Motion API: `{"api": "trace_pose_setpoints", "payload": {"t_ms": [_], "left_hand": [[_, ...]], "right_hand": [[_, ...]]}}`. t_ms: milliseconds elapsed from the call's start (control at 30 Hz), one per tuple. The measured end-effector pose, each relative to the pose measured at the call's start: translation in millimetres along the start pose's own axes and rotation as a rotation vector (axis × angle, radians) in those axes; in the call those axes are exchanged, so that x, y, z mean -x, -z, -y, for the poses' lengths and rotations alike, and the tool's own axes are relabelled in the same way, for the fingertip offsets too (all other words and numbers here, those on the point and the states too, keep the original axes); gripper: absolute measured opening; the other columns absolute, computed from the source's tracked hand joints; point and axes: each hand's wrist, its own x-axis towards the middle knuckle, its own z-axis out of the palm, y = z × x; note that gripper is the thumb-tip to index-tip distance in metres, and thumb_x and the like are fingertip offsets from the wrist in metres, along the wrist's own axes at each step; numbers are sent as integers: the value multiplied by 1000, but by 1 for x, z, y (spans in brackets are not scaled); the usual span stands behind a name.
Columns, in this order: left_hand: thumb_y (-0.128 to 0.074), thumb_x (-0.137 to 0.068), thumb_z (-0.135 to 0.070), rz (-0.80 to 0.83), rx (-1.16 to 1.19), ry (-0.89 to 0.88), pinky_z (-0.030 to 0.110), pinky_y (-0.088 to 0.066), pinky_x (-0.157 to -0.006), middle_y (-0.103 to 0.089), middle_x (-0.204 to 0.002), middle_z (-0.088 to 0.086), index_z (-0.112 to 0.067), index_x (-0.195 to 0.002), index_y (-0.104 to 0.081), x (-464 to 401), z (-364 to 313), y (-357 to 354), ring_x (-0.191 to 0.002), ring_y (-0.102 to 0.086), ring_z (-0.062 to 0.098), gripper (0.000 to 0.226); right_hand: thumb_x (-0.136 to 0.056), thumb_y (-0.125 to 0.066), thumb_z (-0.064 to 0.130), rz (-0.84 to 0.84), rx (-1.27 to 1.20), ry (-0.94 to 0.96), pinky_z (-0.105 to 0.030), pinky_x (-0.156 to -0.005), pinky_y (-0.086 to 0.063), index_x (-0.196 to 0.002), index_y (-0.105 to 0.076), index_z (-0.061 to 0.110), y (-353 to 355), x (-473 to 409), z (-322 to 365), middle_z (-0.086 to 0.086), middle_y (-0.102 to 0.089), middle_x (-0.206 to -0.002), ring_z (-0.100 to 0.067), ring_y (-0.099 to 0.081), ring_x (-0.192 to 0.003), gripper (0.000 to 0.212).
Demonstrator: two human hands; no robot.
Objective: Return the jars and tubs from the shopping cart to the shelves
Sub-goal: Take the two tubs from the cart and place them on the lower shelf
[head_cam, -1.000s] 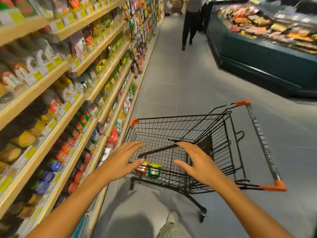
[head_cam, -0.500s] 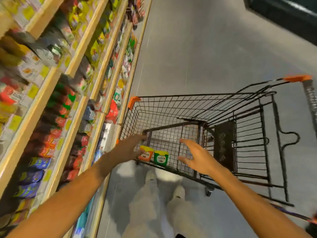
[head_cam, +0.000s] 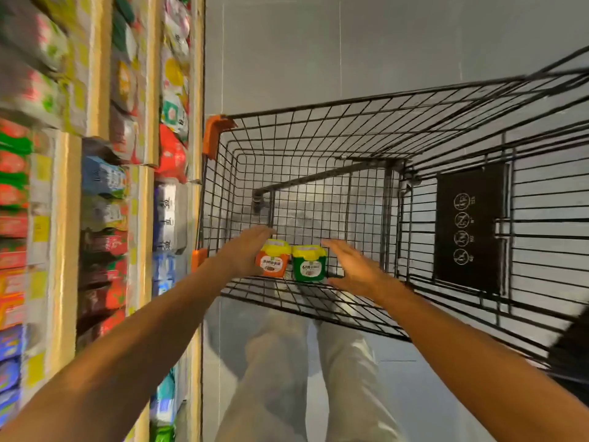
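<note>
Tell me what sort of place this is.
Almost certainly a supermarket aisle: stocked shelves with yellow price tags on one side, a wire cart on a grey tiled floor, and two yellow-lidded tubs, orange and green, inside it.

Black wire-metal cart (head_cam: 318,138), glossy plastic tubs (head_cam: 307,264), wooden shelves (head_cam: 65,218)

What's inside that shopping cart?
Two yellow-lidded tubs sit side by side in the cart: an orange tub and a green tub. The left hand partly covers the orange one.
</note>
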Motion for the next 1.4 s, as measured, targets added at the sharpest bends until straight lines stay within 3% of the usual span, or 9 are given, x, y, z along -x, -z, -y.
{"api": "trace_pose_setpoints", "payload": {"t_ms": [133,300,467,600,800,900,1033,1233,1400], "left_hand": [[-81,-78,-37,39,30,28,50,-27,-119,-28,-158,8,-17,-153,-23,-29,21,-23,-146,-26,30,98],[-89,-69,-27,-79,-6,-122,57,-42,-109,-52,-140,23,1,-142,-44,-43,44,-46,-132,-48,41,90],[-85,-74,-28,6,3,-82,46,-23,-122,-27,-159,9,-15,-156,-20,-52,74,-63,-149,-22,27,105],[-87,-71,-25,21,-32,-56,47,-24,-122,-20,-161,6,-18,-156,-15,-59,75,-73,-150,-19,26,111],[-83,-75,-27,41,-152,-55,37,-11,-123,-13,-164,5,-20,-156,-11,-69,67,-85,-152,-13,25,108],[-84,-74,-31,60,-167,-84,41,-22,-122,-17,-162,3,-22,-154,-15,-73,64,-81,-151,-15,24,105],[-82,-76,-33,92,-116,-108,44,-33,-118,-17,-162,-2,-25,-156,-15,-71,76,-81,-151,-13,21,105],[-81,-75,-38,53,-55,-150,45,-37,-116,-27,-160,1,-25,-155,-22,-69,85,-85,-149,-23,22,100],[-84,-68,-45,-70,-63,-170,44,-47,-107,-49,-147,6,-20,-149,-35,-66,75,-76,-135,-48,24,98]], "right_hand": [[-82,-81,23,11,-11,6,-48,-110,-44,-159,-18,28,-27,-32,-23,0,-23,-165,-24,-30,-148,99],[-82,-80,13,44,-40,65,-44,-121,-31,-161,-15,17,-61,-64,-38,-9,-16,-167,-26,-17,-153,102],[-76,-84,11,-77,-34,117,-30,-118,-30,-157,-27,12,-82,-78,-44,-9,-26,-162,-24,-25,-149,99],[-72,-88,16,-84,-23,134,-25,-115,-27,-155,-27,17,-89,-85,-52,-4,-22,-163,-19,-28,-148,103],[-70,-90,19,-106,-14,120,-22,-109,-31,-153,-34,15,-93,-86,-56,-6,-31,-160,-22,-38,-144,100],[-73,-87,19,-117,-2,120,-22,-106,-34,-153,-34,15,-93,-87,-55,-6,-31,-160,-22,-39,-143,96],[-71,-88,20,-128,-22,135,-37,-101,-54,-152,-34,19,-95,-87,-56,-3,-30,-160,-22,-42,-141,97],[-71,-88,28,-157,-25,152,-21,-93,-44,-148,-40,16,-87,-88,-57,-3,-40,-152,-18,-50,-130,91],[-68,-89,33,-200,-45,118,-25,-96,-47,-149,-38,19,-66,-78,-52,-1,-45,-147,-16,-49,-129,97]]}}
